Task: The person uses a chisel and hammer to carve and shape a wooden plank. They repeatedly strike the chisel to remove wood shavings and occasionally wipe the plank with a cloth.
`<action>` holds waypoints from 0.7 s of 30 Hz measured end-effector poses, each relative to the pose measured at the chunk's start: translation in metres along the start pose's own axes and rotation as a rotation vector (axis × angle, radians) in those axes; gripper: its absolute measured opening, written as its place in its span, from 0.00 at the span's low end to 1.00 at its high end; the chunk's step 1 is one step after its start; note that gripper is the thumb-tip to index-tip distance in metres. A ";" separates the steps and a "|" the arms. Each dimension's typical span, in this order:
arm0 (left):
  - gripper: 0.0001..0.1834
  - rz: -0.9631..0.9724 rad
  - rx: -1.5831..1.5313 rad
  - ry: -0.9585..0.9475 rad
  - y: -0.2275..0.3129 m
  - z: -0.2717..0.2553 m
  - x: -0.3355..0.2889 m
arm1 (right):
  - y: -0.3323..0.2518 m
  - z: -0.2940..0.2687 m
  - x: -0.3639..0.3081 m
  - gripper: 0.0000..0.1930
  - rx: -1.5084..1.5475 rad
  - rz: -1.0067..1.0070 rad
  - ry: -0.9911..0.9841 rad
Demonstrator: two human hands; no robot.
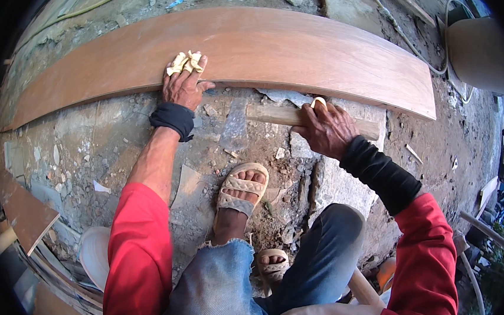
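Note:
A long reddish-brown wooden board point(308, 49) lies across the ground ahead of me, its outline bent by the lens. My left hand point(184, 80) rests palm-down on the board's near edge, fingers stretched forward and thumb out to the side. Pale yellow wrapping point(185, 62) covers some of those fingertips. To the right, my right hand point(325, 125) is closed round the wooden handle of a hatchet point(270, 114), just short of the board. The hatchet's flat grey metal head point(235, 126) points left, between my hands. Another pale wrap point(319, 102) shows on a right-hand finger.
Rough ground with stone chips and a concrete slab point(341, 185) lies under my sandalled feet. A smaller brown board point(23, 207) and a white bucket point(95, 256) are at left. A large rounded container point(488, 54) stands far right, beside a pale hose point(411, 48).

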State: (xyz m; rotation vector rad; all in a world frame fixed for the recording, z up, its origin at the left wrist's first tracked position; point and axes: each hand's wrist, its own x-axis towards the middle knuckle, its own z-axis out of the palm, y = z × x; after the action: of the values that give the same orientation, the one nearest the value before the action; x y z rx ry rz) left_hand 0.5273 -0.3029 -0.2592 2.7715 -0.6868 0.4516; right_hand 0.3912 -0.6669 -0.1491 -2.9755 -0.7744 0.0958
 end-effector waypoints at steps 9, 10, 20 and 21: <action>0.43 0.002 0.038 -0.044 -0.002 0.003 0.002 | -0.045 -0.019 0.011 0.30 0.747 0.347 -0.240; 0.44 -0.061 0.082 -0.147 -0.001 0.004 0.001 | -0.048 -0.020 0.013 0.31 0.886 0.382 -0.230; 0.47 0.011 0.032 -0.022 0.002 0.004 0.000 | -0.021 -0.014 -0.011 0.16 0.698 0.562 0.192; 0.47 -0.003 0.042 -0.044 0.002 0.004 0.001 | -0.013 -0.015 -0.023 0.16 0.663 0.567 0.179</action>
State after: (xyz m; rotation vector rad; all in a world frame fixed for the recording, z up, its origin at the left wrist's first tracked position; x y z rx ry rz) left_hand 0.5276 -0.3064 -0.2624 2.8291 -0.6906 0.4102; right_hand 0.3665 -0.6677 -0.1319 -2.4151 0.1319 0.0887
